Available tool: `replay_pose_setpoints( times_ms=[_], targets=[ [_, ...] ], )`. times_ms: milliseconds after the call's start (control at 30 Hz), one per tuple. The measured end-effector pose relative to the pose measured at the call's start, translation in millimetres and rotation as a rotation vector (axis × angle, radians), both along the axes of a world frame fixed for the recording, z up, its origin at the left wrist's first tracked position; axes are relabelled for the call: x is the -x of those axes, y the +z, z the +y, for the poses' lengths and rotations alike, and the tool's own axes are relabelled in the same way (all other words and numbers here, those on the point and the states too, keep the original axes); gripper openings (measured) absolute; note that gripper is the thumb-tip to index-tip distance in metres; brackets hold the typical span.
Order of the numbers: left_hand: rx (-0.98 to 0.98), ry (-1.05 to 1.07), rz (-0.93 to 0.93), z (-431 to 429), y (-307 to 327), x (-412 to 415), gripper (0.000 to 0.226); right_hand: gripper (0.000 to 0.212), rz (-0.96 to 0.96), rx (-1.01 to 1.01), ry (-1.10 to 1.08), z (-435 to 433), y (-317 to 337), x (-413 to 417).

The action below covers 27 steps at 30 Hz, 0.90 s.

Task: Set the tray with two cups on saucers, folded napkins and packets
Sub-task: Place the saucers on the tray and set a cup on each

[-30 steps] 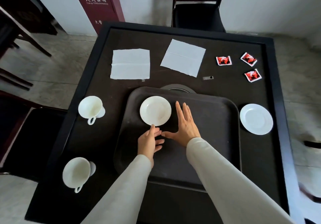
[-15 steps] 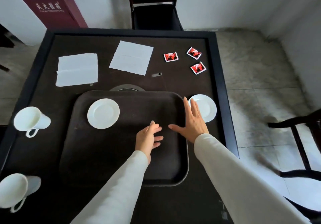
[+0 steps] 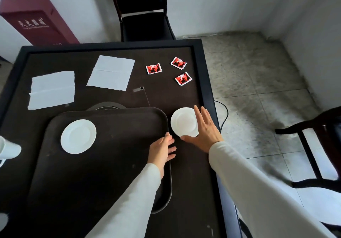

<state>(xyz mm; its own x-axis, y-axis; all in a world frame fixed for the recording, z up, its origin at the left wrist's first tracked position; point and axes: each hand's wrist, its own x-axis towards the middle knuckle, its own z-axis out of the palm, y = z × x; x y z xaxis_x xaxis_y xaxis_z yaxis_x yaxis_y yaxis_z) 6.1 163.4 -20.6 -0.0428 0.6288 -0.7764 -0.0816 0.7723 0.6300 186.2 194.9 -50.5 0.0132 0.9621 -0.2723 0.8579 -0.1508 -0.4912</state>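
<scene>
A dark tray lies on the black table with one white saucer on its left part. A second white saucer sits on the table just right of the tray. My right hand is spread over that saucer's right edge, thumb at its near rim, fingers apart. My left hand rests on the tray's right rim, holding nothing. Two flat white napkins and three red packets lie at the back. A white cup shows at the left edge.
A black chair stands behind the table and another chair is on the right over the tiled floor. A red cabinet is at the back left. A cable hangs off the table's right edge.
My right hand has moved right, off the tray and onto the saucer on the table. My left hand has shifted right to the tray's rim. The view has swung right.
</scene>
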Motion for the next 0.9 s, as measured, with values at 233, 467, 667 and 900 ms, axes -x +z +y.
replay_pose_setpoints(
  times_ms=[233, 467, 667, 900],
  targets=[
    [0.006, -0.015, 0.012, 10, -4, -15, 0.044, 0.130, -0.005, 0.020, 0.059, 16, -8, -6],
    [0.022, -0.012, 0.026, 22, -9, -24, 0.019, 0.140, 0.023, 0.076, 0.046, 28, -18, -7],
    [0.035, 0.041, 0.043, 30, -14, -30, 0.002, 0.147, 0.062, 0.097, 0.095, 33, -23, -7],
    [0.049, 0.084, 0.012, 29, -17, -31, 0.029, 0.145, 0.079, 0.079, 0.068, 30, -30, -7]
  ],
)
